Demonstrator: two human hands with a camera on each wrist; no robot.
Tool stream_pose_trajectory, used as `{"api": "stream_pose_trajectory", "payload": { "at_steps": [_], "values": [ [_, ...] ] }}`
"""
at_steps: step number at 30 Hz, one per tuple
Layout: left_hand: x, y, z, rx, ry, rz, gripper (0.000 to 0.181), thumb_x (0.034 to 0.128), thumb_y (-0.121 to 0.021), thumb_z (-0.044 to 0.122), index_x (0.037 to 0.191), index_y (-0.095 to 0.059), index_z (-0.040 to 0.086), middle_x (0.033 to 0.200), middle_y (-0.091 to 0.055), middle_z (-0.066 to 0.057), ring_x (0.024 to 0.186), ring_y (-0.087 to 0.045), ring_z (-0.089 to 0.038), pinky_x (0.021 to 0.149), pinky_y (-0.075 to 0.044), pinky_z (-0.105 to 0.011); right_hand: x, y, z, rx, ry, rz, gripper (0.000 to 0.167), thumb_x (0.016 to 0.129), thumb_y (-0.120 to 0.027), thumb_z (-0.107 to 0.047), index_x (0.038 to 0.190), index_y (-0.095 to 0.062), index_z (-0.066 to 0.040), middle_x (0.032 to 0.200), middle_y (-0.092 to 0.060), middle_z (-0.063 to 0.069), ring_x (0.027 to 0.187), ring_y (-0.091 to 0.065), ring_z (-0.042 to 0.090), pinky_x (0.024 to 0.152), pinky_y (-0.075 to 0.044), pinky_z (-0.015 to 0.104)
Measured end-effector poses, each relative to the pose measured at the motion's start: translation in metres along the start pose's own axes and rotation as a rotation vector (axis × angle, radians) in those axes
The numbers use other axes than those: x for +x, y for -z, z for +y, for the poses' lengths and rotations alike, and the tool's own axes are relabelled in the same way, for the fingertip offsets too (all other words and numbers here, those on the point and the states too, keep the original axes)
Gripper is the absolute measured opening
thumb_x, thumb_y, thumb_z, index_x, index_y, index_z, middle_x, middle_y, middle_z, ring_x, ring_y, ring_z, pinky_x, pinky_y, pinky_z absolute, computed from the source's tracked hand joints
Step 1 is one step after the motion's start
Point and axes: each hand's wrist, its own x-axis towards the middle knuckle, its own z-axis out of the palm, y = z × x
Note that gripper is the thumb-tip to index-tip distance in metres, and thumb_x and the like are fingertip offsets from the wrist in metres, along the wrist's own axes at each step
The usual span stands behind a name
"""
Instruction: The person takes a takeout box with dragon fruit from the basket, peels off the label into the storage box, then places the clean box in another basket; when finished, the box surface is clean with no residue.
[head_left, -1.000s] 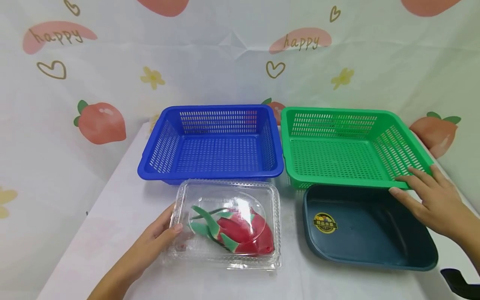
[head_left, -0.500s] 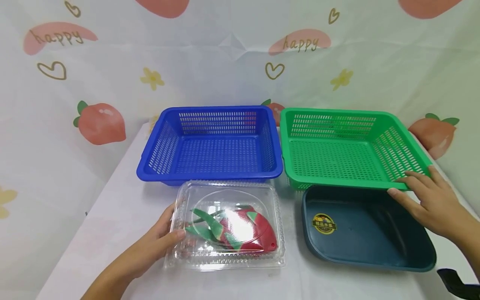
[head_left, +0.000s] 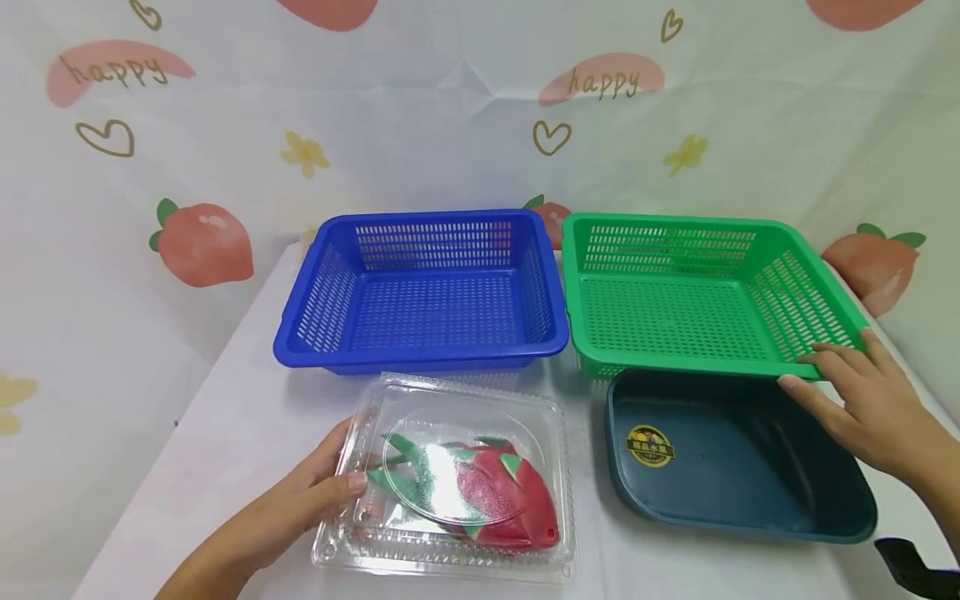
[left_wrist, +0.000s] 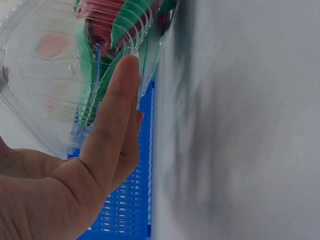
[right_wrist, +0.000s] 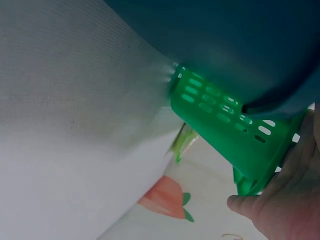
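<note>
My left hand (head_left: pixel 303 492) holds the left edge of a clear plastic clamshell box (head_left: pixel 442 400), thumb on top and fingers underneath. Inside lies a red fruit with green leafy scales, which looks like a dragon fruit (head_left: pixel 491 487). The left wrist view shows the fingers (left_wrist: pixel 117 107) stretched along the ribbed side of the box, partly over the tabletop. My right hand (head_left: pixel 873 408) rests on the near right corner of the green basket (head_left: pixel 675 364), its fingers over the rim and thumb by the dark tray's edge.
A blue mesh basket (head_left: pixel 420 358) stands behind the box, left of the green one. The dark blue tray (head_left: pixel 720 475) with a round fruit sticker (head_left: pixel 650 446) sits before the green basket. A black curved object (head_left: pixel 911 567) shows at the lower right. A printed cloth (head_left: pixel 420 125) hangs behind.
The clear box has come nearer to me with my left hand, away from the blue basket, and has turned slightly. My right hand stays at the green basket's corner.
</note>
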Motion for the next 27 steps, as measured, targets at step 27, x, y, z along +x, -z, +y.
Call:
{"api": "stream_pose_trajectory", "payload": {
  "at_steps": [27],
  "values": [
    [0.035, -0.027, 0.068, -0.02, -0.1, 0.036, 0.077, 0.1002, -0.048, 0.036, 0.161, -0.002, 0.023, 0.15, -0.03, -0.033, 0.11, -0.063, -0.043, 0.085, -0.055, -0.058, -0.004, -0.002, -0.008, -0.052, -0.147, -0.048, 0.059, 0.104, -0.05, -0.047, 0.118, -0.053, 0.01, 0.128, -0.044, 0.04, 0.145, -0.003, 0.055, 0.104, 0.012, 0.078]
  ]
}}
